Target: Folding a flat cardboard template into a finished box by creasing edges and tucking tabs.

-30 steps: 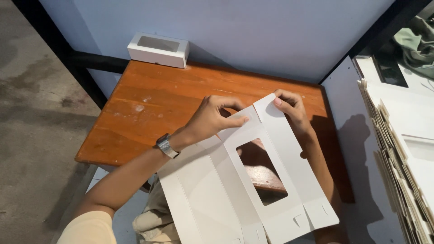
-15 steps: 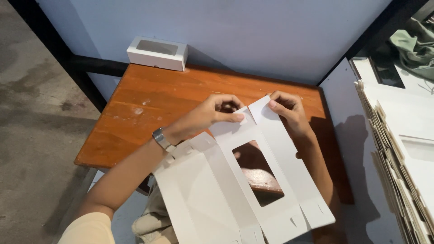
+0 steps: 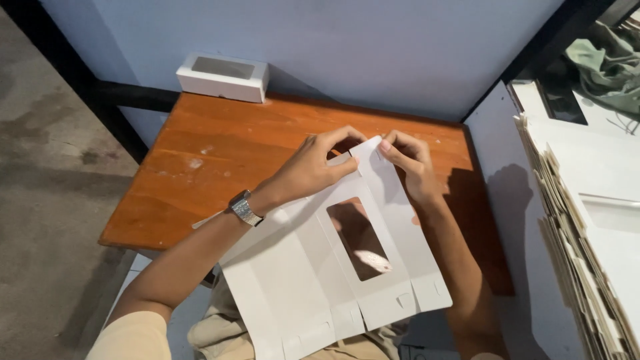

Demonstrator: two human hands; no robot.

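A flat, unfolded white cardboard box blank with a rectangular window cut-out [image 3: 347, 267] lies across the near edge of the worn orange-brown wooden table [image 3: 220, 167], its creased panels and small tabs overhanging the lap. The left hand [image 3: 310, 167] pinches the blank's far end flap, fingers curled over it; the right hand [image 3: 407, 157] pinches the neighbouring flap. A finished white windowed box [image 3: 223, 77] sits at the table's far left corner. A stack of pale flat blanks [image 3: 587, 220] rises beside the right edge.
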